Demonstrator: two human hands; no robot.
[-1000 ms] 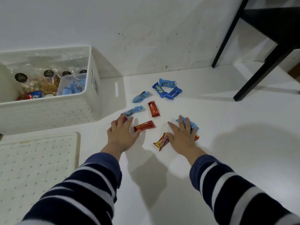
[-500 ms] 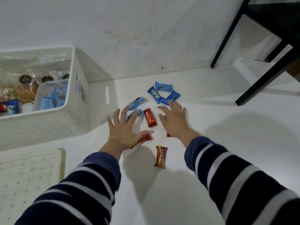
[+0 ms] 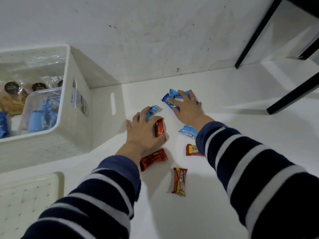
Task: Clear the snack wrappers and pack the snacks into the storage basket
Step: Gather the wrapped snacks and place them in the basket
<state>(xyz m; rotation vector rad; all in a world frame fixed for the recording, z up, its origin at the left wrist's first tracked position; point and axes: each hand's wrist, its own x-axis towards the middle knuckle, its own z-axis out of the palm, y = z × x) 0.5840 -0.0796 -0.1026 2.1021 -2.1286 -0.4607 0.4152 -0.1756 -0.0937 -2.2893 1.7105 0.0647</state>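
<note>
Both hands down on the scattered snacks, basket off to the left

The white storage basket (image 3: 74, 135) sat far left, already holding bagged snacks. The left hand (image 3: 144, 133) had its fingers curled round a red bar (image 3: 159, 129) and a light blue packet (image 3: 151, 111). Further right, the right hand (image 3: 187, 109) lay spread flat over the blue wrappers (image 3: 170, 98), gripping nothing. Loose red bars lay nearer on the white floor (image 3: 259, 135).

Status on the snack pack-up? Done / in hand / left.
Done: the storage basket already holds bagged snacks and a clear tub of blue packs.
In hand: the left hand grips a red bar with a light blue pack under its fingers; the right hand rests spread on the blue pack cluster.
Left: four loose on the table: red bar, yellow-red bar, another half under the sleeve, blue pack.
</note>
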